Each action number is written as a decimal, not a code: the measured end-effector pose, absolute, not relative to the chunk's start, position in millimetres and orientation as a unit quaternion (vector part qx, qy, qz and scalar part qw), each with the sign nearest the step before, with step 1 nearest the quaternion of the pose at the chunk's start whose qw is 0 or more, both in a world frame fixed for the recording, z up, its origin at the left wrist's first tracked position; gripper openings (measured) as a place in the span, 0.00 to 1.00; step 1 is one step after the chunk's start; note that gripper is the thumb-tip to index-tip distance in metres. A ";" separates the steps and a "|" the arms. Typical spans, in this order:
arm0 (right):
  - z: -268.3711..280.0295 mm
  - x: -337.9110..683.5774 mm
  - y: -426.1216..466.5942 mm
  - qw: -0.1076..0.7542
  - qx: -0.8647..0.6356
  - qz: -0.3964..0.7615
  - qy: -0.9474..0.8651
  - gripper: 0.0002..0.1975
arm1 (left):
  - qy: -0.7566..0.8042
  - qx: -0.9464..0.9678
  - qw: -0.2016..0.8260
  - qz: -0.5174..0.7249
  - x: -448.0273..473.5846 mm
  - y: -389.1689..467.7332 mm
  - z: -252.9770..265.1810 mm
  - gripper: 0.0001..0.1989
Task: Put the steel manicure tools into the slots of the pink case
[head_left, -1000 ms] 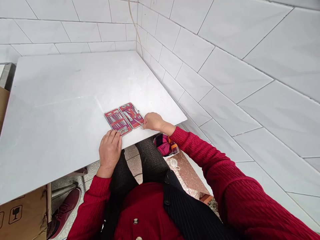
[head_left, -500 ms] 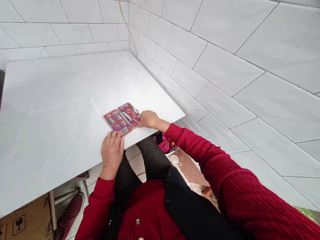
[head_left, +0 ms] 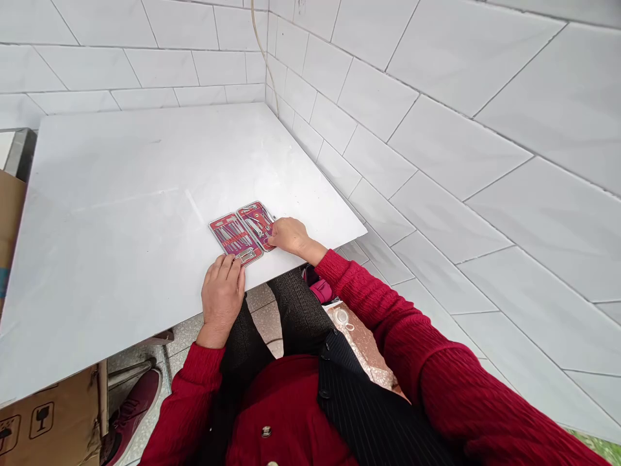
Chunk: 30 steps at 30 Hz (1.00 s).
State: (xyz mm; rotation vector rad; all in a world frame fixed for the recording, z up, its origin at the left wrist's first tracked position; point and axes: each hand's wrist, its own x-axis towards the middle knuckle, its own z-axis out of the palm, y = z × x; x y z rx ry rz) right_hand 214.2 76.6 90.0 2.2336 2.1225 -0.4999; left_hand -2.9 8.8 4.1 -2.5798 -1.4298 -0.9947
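Observation:
An opened manicure kit (head_left: 236, 235) lies on the white table, its two red and purple halves spread apart. Slim metal tools sit in rows in the left half, and nail clippers and scissor-like tools (head_left: 257, 222) show in the right half. My left hand (head_left: 223, 291) rests flat at the table's front edge, fingertips at the near left corner of the case. Over the right half, my right hand (head_left: 290, 235) has its fingers curled together at the case's near right side. Whatever those fingers pinch is hidden beneath them.
The white table (head_left: 121, 213) meets a tiled wall (head_left: 436, 168) at the back and right. Below its front edge are a cardboard box (head_left: 53, 414) and a dark red shoe (head_left: 133, 408). A pink item (head_left: 321, 290) sits near my right knee. A thin cable (head_left: 257, 39) hangs in the corner.
The view has turned slightly left, so everything sits a little further right. My right hand's fingers have come slightly further over the right half of the kit. My left hand stays by the case.

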 end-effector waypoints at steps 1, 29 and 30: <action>87.3 215.7 74.9 -0.001 0.713 -0.161 0.682 0.09 | -0.461 -0.828 0.015 -0.319 -2.8 8.6 4.3 0.17; -11.3 232.7 12.6 -0.358 0.605 -0.068 0.708 0.12 | -0.539 -0.790 0.031 -0.291 -1.4 0.4 14.7 0.18; -11.3 232.8 12.4 -0.356 0.604 -0.066 0.711 0.12 | -0.539 -0.790 0.032 -0.288 -1.3 -0.1 14.7 0.18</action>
